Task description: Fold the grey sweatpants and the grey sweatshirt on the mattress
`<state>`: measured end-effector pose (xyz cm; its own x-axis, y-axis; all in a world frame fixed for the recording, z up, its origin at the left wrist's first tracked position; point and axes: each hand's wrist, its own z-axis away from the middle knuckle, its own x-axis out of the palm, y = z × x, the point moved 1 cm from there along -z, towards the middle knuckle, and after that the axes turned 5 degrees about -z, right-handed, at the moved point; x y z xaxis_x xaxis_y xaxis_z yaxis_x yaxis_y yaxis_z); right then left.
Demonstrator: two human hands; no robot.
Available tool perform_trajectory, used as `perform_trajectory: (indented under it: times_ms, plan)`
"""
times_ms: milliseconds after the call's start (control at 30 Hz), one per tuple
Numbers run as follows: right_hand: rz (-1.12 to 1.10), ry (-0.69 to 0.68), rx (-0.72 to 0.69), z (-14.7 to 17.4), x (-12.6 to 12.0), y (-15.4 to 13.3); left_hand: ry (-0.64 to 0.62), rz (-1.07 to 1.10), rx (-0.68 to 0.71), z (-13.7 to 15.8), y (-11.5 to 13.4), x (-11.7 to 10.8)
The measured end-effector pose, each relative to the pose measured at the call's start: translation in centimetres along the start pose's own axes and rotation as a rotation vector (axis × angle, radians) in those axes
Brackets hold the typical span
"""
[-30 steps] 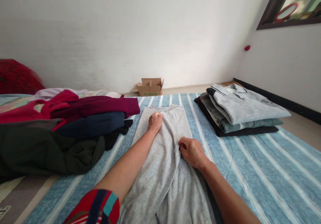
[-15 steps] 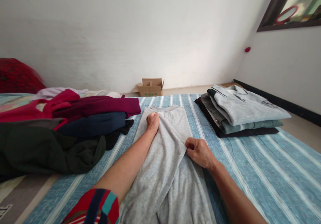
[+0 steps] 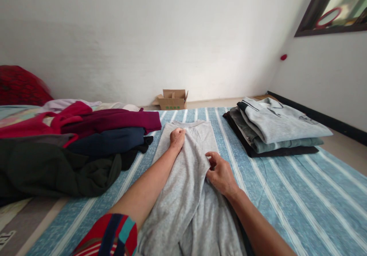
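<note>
A light grey knit top (image 3: 183, 187) lies lengthwise in front of me, its round neckline at the far end. One side of it is folded inward in a slanting layer with soft creases. My left hand (image 3: 177, 139) is closed on the cloth just below the neckline. At the right edge of the slanting fold is my right hand (image 3: 220, 172), thumb and forefinger apart, its fingertips touching the cloth. The near end of the top runs out of view at the bottom.
A blue striped sheet (image 3: 275, 195) covers the bed. On the right stands a stack of folded clothes (image 3: 275, 126), a grey polo shirt uppermost. Loose clothes (image 3: 94, 141) are heaped on the left. Beyond the bed, a cardboard box (image 3: 172, 102) sits against the wall.
My right hand has shifted slightly left, and its forefinger and thumb have parted. The fold's edge has moved left with it. My left hand has moved slightly right.
</note>
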<state>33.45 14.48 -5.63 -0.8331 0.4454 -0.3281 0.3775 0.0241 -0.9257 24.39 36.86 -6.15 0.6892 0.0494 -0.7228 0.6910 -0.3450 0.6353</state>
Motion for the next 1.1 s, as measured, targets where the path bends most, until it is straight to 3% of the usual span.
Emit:
perform_trajectory:
  times_ms: [167,300,567,833,933,1033,1100]
  plan:
    - [0.118,0.102,0.008,0.0,0.1,-0.1,-0.008,-0.005,0.003,-0.1,0.0,0.1]
    - [0.252,0.104,0.046,0.3,0.0,-0.4,-0.016,-0.017,-0.002,-0.1,-0.1,0.1]
    - [0.788,-0.08,0.169,0.3,-0.7,-1.6,-0.064,-0.051,-0.022,-0.1,0.1,0.4]
    - [0.829,-0.287,0.127,0.0,-3.0,-1.3,-0.158,-0.124,0.016,-1.0,0.8,0.3]
    - [0.876,-0.208,0.143,0.0,-4.0,-1.8,-0.175,-0.155,0.03,-1.2,1.3,0.1]
    - [0.808,-0.039,-0.035,0.0,-3.6,-2.7,-0.182,-0.183,0.042,-1.3,1.7,0.0]
    - [0.734,-0.045,-0.231,0.3,-2.4,-2.9,-0.18,-0.201,0.048,-1.4,2.1,0.0]
